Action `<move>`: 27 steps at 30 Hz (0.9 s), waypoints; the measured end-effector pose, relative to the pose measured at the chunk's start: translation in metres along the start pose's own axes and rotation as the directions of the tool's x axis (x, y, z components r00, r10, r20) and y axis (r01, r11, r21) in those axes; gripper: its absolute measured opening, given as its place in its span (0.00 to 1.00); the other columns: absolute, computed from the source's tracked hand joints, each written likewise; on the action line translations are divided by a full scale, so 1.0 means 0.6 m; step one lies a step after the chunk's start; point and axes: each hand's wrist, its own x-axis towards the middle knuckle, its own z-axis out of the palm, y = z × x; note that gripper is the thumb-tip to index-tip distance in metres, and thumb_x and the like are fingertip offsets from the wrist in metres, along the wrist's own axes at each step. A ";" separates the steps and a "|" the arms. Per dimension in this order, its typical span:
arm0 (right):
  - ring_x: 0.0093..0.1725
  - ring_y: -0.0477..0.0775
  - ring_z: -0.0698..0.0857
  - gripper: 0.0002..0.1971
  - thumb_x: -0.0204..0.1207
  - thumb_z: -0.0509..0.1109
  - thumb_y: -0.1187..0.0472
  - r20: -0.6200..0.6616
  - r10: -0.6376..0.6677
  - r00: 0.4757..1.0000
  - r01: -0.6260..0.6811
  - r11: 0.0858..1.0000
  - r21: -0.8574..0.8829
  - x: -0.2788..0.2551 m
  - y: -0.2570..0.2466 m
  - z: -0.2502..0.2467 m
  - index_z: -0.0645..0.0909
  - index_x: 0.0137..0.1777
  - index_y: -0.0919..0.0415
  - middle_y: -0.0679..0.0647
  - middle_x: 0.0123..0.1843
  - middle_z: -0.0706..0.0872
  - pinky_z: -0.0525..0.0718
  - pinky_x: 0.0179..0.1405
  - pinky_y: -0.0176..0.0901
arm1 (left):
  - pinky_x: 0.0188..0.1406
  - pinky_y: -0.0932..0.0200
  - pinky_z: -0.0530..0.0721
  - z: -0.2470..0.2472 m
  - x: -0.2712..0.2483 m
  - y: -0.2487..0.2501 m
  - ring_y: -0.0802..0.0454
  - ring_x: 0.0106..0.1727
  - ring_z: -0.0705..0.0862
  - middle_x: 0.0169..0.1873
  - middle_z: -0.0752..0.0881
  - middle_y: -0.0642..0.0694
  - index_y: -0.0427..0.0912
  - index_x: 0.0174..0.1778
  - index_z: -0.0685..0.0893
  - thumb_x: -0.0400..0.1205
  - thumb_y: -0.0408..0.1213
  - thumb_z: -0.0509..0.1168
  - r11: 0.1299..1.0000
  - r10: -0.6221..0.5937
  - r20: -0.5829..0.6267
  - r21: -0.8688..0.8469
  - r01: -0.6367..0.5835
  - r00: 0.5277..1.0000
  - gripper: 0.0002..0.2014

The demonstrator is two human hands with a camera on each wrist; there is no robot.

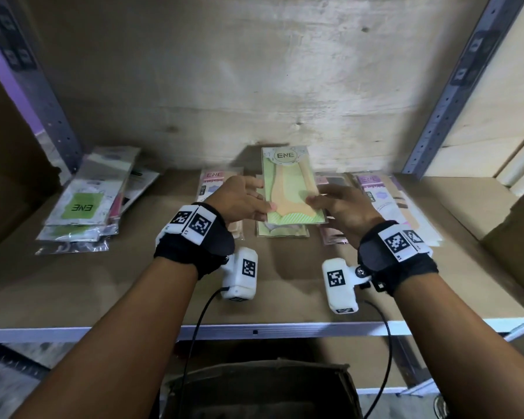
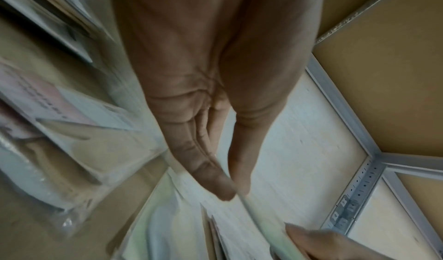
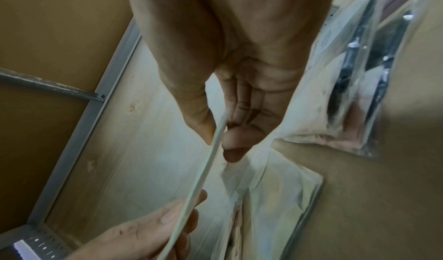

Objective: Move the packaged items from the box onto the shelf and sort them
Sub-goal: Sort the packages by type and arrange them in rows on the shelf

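Both hands are up at the shelf (image 1: pixel 285 303), sharing one flat green packet (image 1: pixel 289 189) between them. The left hand (image 1: pixel 242 201) pinches its left edge, thumb on top and fingers beneath; the right hand (image 1: pixel 342 207) pinches the right edge the same way. From the wrist views the packet (image 3: pixel 203 178) shows only edge-on, a thin pale strip clamped between thumb and fingers (image 2: pixel 210 177).

The packet hangs just above a green pile (image 1: pixel 282 229) in the middle of the shelf, its top end with the round ENE label pointing toward the back wall (image 1: pixel 254 86). Just left of that pile lies a pink pile (image 1: pixel 215 182), partly hidden by the left hand. To the right are more pink and purple packets (image 1: pixel 381 195), fanned out. Well apart at the far left sits a loose heap (image 1: pixel 85 207) of green-labelled packets, lying crooked. Below the shelf edge, between the forearms, the open top of the box (image 1: pixel 260 385) shows.
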 end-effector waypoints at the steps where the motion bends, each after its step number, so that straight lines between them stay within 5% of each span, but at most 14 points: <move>1: 0.49 0.57 0.90 0.20 0.72 0.77 0.67 0.022 0.007 1.000 -0.007 1.000 -0.025 0.005 0.000 0.000 0.83 0.65 0.66 0.62 0.55 0.91 0.90 0.39 0.45 | 0.31 0.63 0.89 -0.002 0.004 -0.001 0.47 0.35 0.87 0.46 0.86 0.35 0.26 0.75 0.72 0.75 0.22 0.75 1.000 -0.001 -0.022 0.010 0.001 1.000 0.33; 3: 0.50 0.57 0.90 0.24 0.72 0.77 0.69 0.037 0.011 0.999 -0.008 0.997 -0.077 0.016 -0.002 -0.001 0.81 0.69 0.65 0.61 0.56 0.91 0.89 0.39 0.45 | 0.30 0.63 0.89 -0.005 0.012 -0.001 0.48 0.35 0.88 0.45 0.86 0.36 0.25 0.73 0.74 0.74 0.22 0.77 0.999 -0.004 -0.066 0.041 0.006 0.998 0.32; 6: 0.53 0.62 0.90 0.25 0.70 0.80 0.67 0.010 0.003 1.000 0.000 0.970 -0.245 0.031 -0.004 0.003 0.81 0.68 0.66 0.61 0.55 0.90 0.89 0.55 0.58 | 0.33 0.60 0.90 -0.006 0.021 -0.001 0.51 0.31 0.89 0.43 0.87 0.37 0.26 0.69 0.78 0.72 0.23 0.78 0.995 -0.018 -0.118 0.096 0.029 0.993 0.29; 10: 0.50 0.57 0.89 0.24 0.67 0.83 0.60 -0.035 -0.013 0.999 -0.005 0.882 -0.472 0.039 0.001 0.010 0.84 0.62 0.64 0.58 0.54 0.90 0.87 0.60 0.53 | 0.53 0.39 0.90 0.004 0.027 0.000 0.41 0.39 0.92 0.46 0.90 0.27 0.37 0.39 0.83 0.70 0.24 0.79 0.958 -0.026 -0.169 0.278 0.073 0.985 0.11; 15: 0.52 0.56 0.90 0.20 0.66 0.84 0.59 -0.039 -0.032 0.999 0.002 0.799 -0.602 0.039 -0.001 0.016 0.88 0.57 0.63 0.58 0.50 0.92 0.87 0.59 0.47 | 0.53 0.53 0.88 0.020 0.027 0.006 0.35 0.54 0.90 0.47 0.90 0.31 0.24 0.51 0.87 0.70 0.30 0.79 0.864 -0.018 -0.230 0.486 0.131 0.973 0.17; 27: 0.56 0.54 0.87 0.14 0.73 0.79 0.59 -0.002 -0.046 0.999 0.029 0.669 -0.743 0.043 -0.003 0.022 0.89 0.58 0.59 0.55 0.58 0.91 0.83 0.54 0.41 | 0.65 0.49 0.85 0.040 0.031 0.011 0.40 0.63 0.86 0.64 0.85 0.36 0.32 0.65 0.84 0.74 0.30 0.78 0.785 -0.079 -0.251 0.581 0.216 0.965 0.23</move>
